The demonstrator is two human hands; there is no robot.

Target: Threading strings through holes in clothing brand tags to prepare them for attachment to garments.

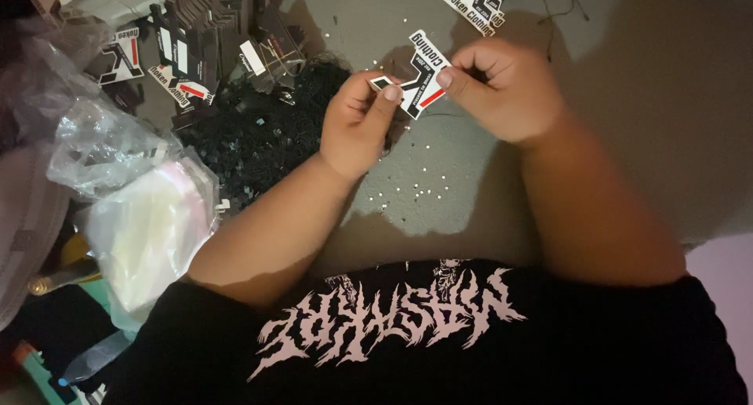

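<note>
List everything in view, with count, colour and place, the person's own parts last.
die-cut card tag: one, white, black and red, pinched between both hands
heap of similar card tags: many, black and white, top left
second card tag: one, white and black, top edge
pile of black strings: one, left of the hands
clear plastic bags: several, left edge
small pale bits: many, scattered on grey floor
black shirt: one, pale print, bottom
left hand: holds the tag
right hand: holds the tag
</note>
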